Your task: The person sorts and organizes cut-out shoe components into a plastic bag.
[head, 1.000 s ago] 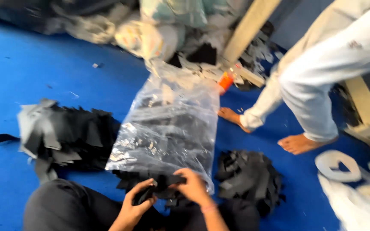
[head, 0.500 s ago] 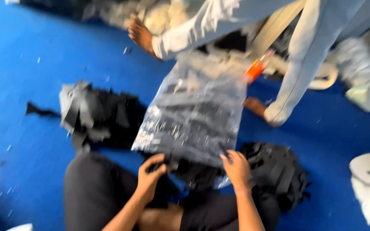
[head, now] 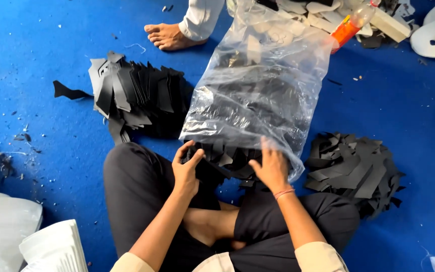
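On a blue floor [head: 36, 65], left hand [head: 186, 172] and right hand [head: 270, 168] grip black cut pieces [head: 225, 160] at a limp, slippery clear plastic bag's [head: 263, 85] mouth

Floor workshop: blue mat [head: 36, 65], stacks of cut black pieces [head: 137, 98], scraps, barefoot co-worker [head: 169, 36]

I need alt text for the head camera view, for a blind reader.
A seated person's left hand and right hand grip black cut pieces at the mouth of a clear plastic bag on a blue floor; black piles lie either side.
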